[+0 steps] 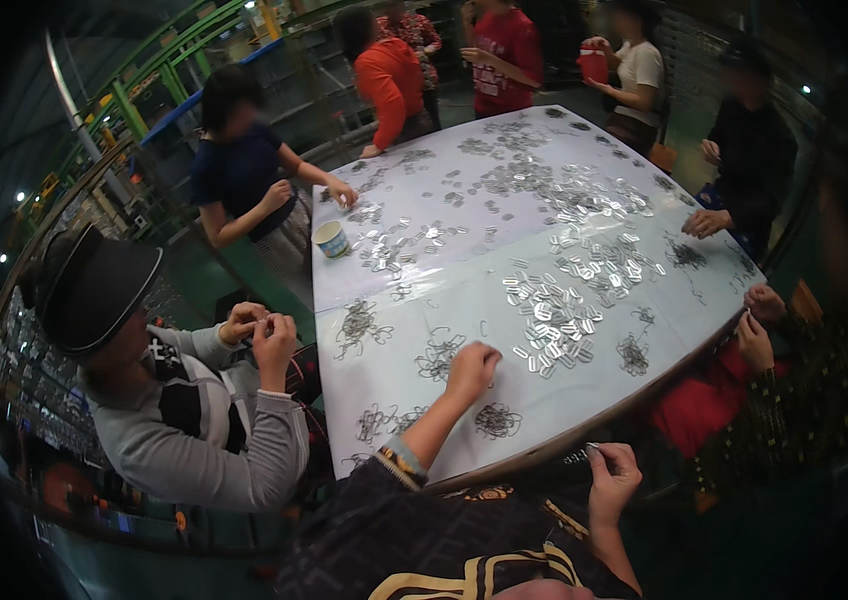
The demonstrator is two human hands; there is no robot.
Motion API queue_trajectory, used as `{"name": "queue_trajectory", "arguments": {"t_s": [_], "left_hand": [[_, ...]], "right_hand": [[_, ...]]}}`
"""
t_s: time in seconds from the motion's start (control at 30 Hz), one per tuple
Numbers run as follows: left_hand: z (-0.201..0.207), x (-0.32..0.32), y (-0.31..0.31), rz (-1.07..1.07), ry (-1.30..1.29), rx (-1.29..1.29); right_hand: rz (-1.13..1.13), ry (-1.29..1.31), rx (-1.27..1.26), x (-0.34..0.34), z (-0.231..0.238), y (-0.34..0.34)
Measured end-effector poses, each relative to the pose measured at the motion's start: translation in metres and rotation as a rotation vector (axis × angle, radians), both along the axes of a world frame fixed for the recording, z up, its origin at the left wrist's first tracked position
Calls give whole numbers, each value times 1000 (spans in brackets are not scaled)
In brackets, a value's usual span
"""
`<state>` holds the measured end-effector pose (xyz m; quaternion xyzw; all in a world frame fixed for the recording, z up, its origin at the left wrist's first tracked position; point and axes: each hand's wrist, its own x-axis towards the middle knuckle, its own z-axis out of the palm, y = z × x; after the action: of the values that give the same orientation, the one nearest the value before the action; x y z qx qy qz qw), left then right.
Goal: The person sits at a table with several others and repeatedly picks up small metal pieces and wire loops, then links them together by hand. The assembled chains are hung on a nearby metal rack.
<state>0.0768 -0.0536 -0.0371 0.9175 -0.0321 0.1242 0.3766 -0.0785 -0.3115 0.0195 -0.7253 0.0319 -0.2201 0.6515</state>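
My left hand (471, 372) is over the near part of the table with its fingertips pinched together. What they hold, if anything, is too small to make out. Just beyond the fingers shows a thin bent wire (484, 328); whether they touch it is unclear. Close by are tangled piles of thin dark wire pieces (497, 421), one of them just left of the hand (439, 356). Off the table's near edge, my right hand (614, 480) is raised, thumb and fingers closed on a small shiny metal piece (593, 449). Flat slotted metal pieces (559, 310) lie scattered beyond my hands.
A pale plastic sheet covers the large table (404, 290). A white and blue tub (331, 239) stands on its left side. Several co-workers surround the table; one in a grey sweater (204, 430) sits close on my left, another's hands (759, 325) are at the right edge.
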Motion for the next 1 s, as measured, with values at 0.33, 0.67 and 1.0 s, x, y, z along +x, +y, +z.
{"name": "queue_trajectory", "arguments": {"t_s": [0.33, 0.67, 1.0], "left_hand": [[-36, 79, 10, 226, 61, 516], [-23, 85, -4, 99, 97, 652], [-12, 34, -13, 154, -67, 71]], "right_hand": [[96, 137, -243, -5, 8, 0], [124, 107, -98, -9, 6, 17], [150, 103, -153, -10, 1, 16]]}}
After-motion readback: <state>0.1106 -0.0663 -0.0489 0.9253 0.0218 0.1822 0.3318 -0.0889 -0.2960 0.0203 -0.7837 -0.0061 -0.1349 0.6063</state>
